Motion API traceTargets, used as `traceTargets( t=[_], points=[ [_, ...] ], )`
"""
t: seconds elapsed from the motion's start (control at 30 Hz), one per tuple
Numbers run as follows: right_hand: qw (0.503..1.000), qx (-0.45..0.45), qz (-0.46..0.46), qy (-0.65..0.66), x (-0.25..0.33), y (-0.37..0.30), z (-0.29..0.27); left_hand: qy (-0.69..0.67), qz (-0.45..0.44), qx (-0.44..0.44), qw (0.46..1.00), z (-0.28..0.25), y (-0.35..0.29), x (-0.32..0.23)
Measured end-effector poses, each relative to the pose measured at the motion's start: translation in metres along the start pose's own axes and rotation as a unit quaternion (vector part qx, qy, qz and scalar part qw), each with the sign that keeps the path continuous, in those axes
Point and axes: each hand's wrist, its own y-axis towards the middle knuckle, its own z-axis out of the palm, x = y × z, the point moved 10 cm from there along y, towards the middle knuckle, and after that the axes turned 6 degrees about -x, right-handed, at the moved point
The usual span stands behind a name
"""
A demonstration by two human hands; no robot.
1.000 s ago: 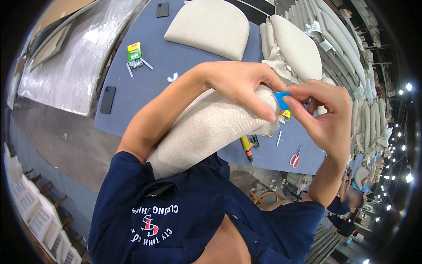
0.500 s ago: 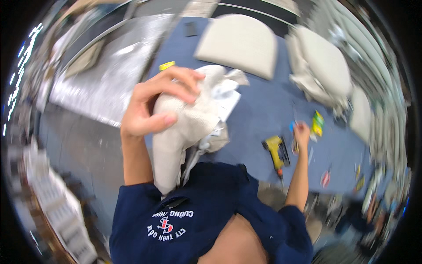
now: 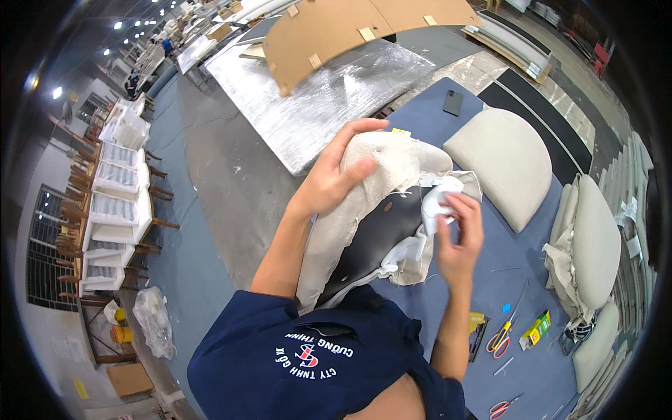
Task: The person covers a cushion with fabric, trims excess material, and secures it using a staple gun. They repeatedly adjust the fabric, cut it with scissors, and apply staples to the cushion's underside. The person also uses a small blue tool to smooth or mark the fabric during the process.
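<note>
A beige fabric-covered seat cushion (image 3: 329,238) is tilted up against my chest, its black underside (image 3: 378,227) turned toward the right. Loose fabric edges hang around that black board. My left hand (image 3: 336,171) grips the cushion's upper left rim, thumb over the fabric. At the cushion's right side, the fingers of my right hand (image 3: 460,241) pinch a piece of white cloth (image 3: 439,199); it looks soft and crumpled. More white material runs along the cushion's lower edge. What my right fingertips press on is partly hidden.
On the blue table (image 3: 490,287) lie a finished-looking beige cushion (image 3: 504,157), a black phone (image 3: 453,103), orange-handled scissors (image 3: 500,343), red-handled scissors (image 3: 500,409), a yellow-green packet (image 3: 535,329) and a partly hidden yellow nail gun (image 3: 477,329). More cushions (image 3: 595,238) stand at right.
My right hand has come from the tools on the table to the white cloth at the cushion. The cushion now shows its black underside. My head view has swung, revealing more at left.
</note>
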Motion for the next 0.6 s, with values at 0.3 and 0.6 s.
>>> traceTargets(
  t=[0.3,0.6],
  points=[
    [0.975,0.077,-0.201,-0.048,0.070,0.042,0.049,0.112,0.018,0.104,0.988,0.021,-0.008,-0.026],
    [0.950,-0.011,-0.207,-0.234,0.076,0.041,0.039,0.056,0.176,0.038,0.982,0.029,0.011,-0.024]
  ],
)
